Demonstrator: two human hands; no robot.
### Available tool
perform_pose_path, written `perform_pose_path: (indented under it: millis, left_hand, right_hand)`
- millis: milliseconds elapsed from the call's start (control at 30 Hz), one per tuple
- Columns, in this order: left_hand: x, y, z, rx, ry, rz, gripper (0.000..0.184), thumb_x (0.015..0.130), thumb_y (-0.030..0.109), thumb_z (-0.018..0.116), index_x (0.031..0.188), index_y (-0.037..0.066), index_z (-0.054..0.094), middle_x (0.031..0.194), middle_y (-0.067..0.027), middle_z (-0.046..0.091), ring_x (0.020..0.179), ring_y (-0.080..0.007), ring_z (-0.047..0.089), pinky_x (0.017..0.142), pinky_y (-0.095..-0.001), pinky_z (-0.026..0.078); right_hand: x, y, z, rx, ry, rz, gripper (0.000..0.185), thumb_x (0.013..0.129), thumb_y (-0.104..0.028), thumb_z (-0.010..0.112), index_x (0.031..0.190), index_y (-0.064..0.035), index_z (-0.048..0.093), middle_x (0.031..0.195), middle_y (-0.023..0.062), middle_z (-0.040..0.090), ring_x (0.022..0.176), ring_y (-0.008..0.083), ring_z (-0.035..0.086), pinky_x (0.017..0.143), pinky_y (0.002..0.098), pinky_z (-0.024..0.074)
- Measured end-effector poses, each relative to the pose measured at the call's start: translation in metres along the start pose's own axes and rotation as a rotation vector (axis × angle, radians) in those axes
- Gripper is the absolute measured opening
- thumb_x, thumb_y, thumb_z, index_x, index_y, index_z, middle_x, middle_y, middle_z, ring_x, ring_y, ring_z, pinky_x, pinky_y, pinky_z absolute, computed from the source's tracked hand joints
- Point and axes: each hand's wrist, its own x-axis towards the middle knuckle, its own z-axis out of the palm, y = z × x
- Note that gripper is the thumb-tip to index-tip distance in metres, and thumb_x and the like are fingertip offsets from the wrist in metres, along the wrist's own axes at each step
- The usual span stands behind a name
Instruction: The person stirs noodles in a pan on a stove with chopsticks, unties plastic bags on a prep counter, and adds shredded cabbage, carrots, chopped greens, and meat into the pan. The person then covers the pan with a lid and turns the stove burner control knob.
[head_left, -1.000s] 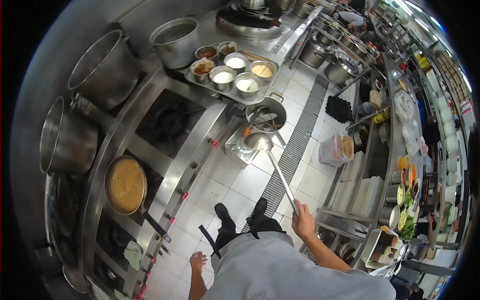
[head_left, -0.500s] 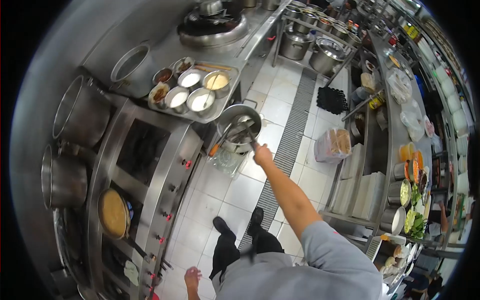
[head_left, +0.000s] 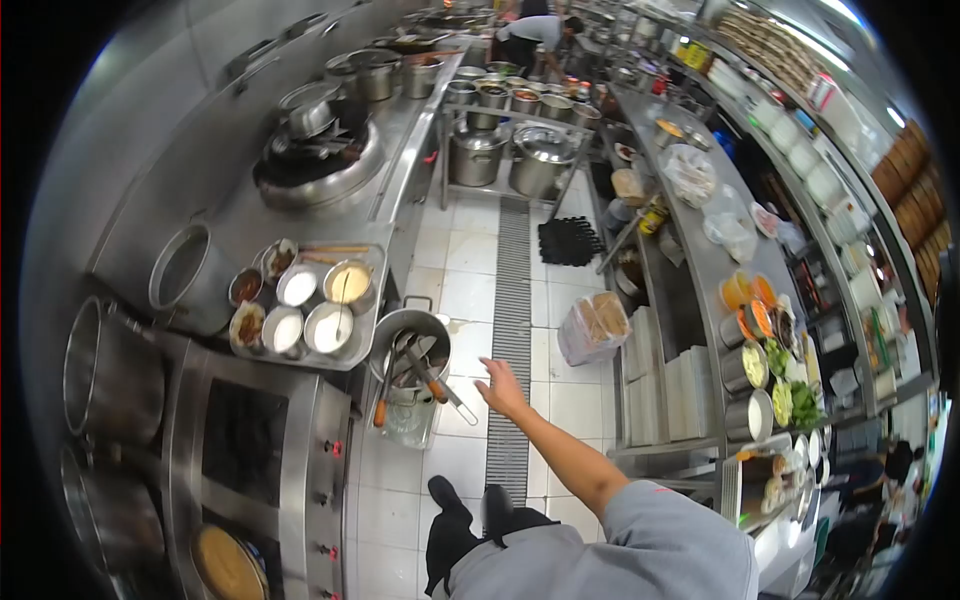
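Observation:
My right hand is held out over the floor drain with its fingers apart and nothing in it. Just to its left, a deep metal pot holds several long-handled utensils. One orange-and-metal handle leans over the pot's rim towards my hand, apart from my fingers. Another orange handle hangs over the near-left side of the rim. The working ends lie inside the pot, too jumbled to name. Beneath the pot is a clear plastic container. My left hand is out of view.
A tray of metal containers with white, yellow and brown contents sits at the counter's corner. On the stove is a pan of brownish food. A bag of bread-like blocks stands on the floor. A person bends at the far end.
My right hand has let go of the utensil handle in the pot and drawn back, its fingers opening. My left hand has left view. The camera has tilted up and turned.

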Motion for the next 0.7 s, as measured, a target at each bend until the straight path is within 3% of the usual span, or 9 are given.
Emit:
perform_pose_path:
  millis: [100, 167, 233, 300, 333, 433, 467, 600, 700]
  left_hand:
    - [0.038, 0.075, 0.001, 0.084, -0.024, -0.005, 0.048, 0.092, 0.028, 0.058, 0.133, 0.006, 0.045, 0.111, -0.0175, 0.064, 0.087, -0.0266, 0.067, 0.063, -0.0328, 0.05]
    - [0.062, 0.135, 0.003, 0.118, -0.034, 0.028, 0.054, 0.091, 0.033, 0.059, 0.135, 0.006, 0.044, 0.114, -0.0174, 0.063, 0.092, -0.0279, 0.066, 0.072, -0.036, 0.052]
    - [0.081, 0.188, 0.009, 0.141, -0.03, 0.073, 0.059, 0.09, 0.038, 0.06, 0.137, 0.006, 0.042, 0.118, -0.0173, 0.062, 0.097, -0.0293, 0.066, 0.081, -0.0391, 0.054]
    - [0.094, 0.239, 0.024, 0.173, -0.003, 0.127, 0.042, 0.092, 0.032, 0.058, 0.123, 0.006, 0.048, 0.102, -0.0141, 0.064, 0.081, -0.0237, 0.065, 0.064, -0.0334, 0.051]
    - [0.1, 0.263, 0.032, 0.184, 0.044, 0.179, 0.026, 0.093, 0.026, 0.055, 0.108, 0.005, 0.053, 0.087, -0.0109, 0.066, 0.064, -0.0182, 0.064, 0.048, -0.0277, 0.048]
    - [0.099, 0.308, 0.061, 0.282, 0.025, 0.221, 0.03, 0.093, 0.028, 0.057, 0.113, 0.006, 0.052, 0.089, -0.0102, 0.067, 0.065, -0.0178, 0.064, 0.05, -0.027, 0.048]
    - [0.102, 0.313, 0.065, 0.305, 0.016, 0.239, 0.03, 0.093, 0.028, 0.057, 0.113, 0.006, 0.053, 0.089, -0.01, 0.067, 0.065, -0.0177, 0.064, 0.051, -0.0267, 0.048]
    - [0.081, 0.336, 0.086, 0.295, 0.068, 0.235, 0.03, 0.091, 0.026, 0.059, 0.112, 0.006, 0.056, 0.088, -0.0098, 0.067, 0.065, -0.0175, 0.065, 0.052, -0.0261, 0.046]
    - [0.059, 0.328, 0.083, 0.311, 0.142, 0.19, 0.029, 0.091, 0.026, 0.059, 0.111, 0.006, 0.058, 0.086, -0.0097, 0.068, 0.066, -0.0175, 0.065, 0.052, -0.0263, 0.046]
  right_hand:
    - [-0.045, 0.053, -0.013, -0.037, 0.164, 0.155, 0.042, 0.075, -0.013, 0.066, 0.116, -0.008, 0.06, 0.108, 0.0165, 0.06, 0.097, 0.0323, 0.06, 0.084, 0.0402, 0.0486]
    - [-0.076, 0.064, -0.039, -0.123, 0.013, 0.492, 0.047, 0.067, -0.003, 0.061, 0.114, -0.0096, 0.062, 0.105, 0.0153, 0.063, 0.094, 0.0317, 0.062, 0.083, 0.0398, 0.0493]
    - [-0.112, 0.077, -0.054, -0.209, -0.015, 0.546, 0.055, 0.062, 0.001, 0.056, 0.115, -0.0116, 0.062, 0.108, 0.0178, 0.061, 0.097, 0.0339, 0.061, 0.084, 0.041, 0.0497]
    - [-0.15, 0.087, -0.053, -0.355, 0.122, 0.447, 0.053, 0.063, -0.001, 0.057, 0.115, -0.0108, 0.062, 0.108, 0.0188, 0.061, 0.096, 0.0348, 0.061, 0.084, 0.0418, 0.0499]
    - [-0.16, 0.094, -0.053, -0.499, 0.234, 0.327, 0.052, 0.064, -0.002, 0.057, 0.115, -0.01, 0.062, 0.108, 0.0199, 0.061, 0.096, 0.0357, 0.061, 0.084, 0.0427, 0.0501]
    - [-0.169, 0.094, -0.066, -0.235, 0.191, 0.51, 0.05, 0.068, -0.004, 0.058, 0.118, -0.0054, 0.06, 0.11, 0.0207, 0.059, 0.109, 0.0358, 0.057, 0.095, 0.0422, 0.0456]
    - [-0.165, 0.092, -0.068, -0.129, 0.175, 0.574, 0.046, 0.071, -0.004, 0.058, 0.118, -0.0037, 0.059, 0.104, 0.0187, 0.061, 0.1, 0.0328, 0.061, 0.09, 0.0418, 0.0484]
    - [-0.103, 0.062, -0.069, 0.005, 0.156, 0.411, 0.04, 0.078, -0.007, 0.061, 0.117, -0.0033, 0.059, 0.09, 0.0134, 0.067, 0.08, 0.0248, 0.065, 0.076, 0.0349, 0.0522]
    - [-0.009, 0.032, -0.06, -0.03, 0.163, 0.13, 0.035, 0.081, -0.011, 0.066, 0.116, -0.0037, 0.061, 0.091, 0.0128, 0.066, 0.08, 0.0235, 0.065, 0.074, 0.0344, 0.0506]
